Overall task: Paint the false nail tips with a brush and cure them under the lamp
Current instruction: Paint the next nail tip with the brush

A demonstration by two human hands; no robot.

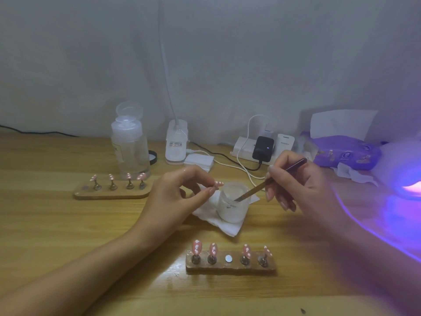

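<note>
one nail tip (219,184) between left hand (180,190) fingertips; right hand (296,179) around a brush (251,192) in the jar (232,209)

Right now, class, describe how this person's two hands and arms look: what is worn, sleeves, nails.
Both forearms are bare, with no sleeves in view. The left hand and right hand wear no gloves, and no rings, watch or bracelet show. The right hand's fingernails are long and rounded.
</note>
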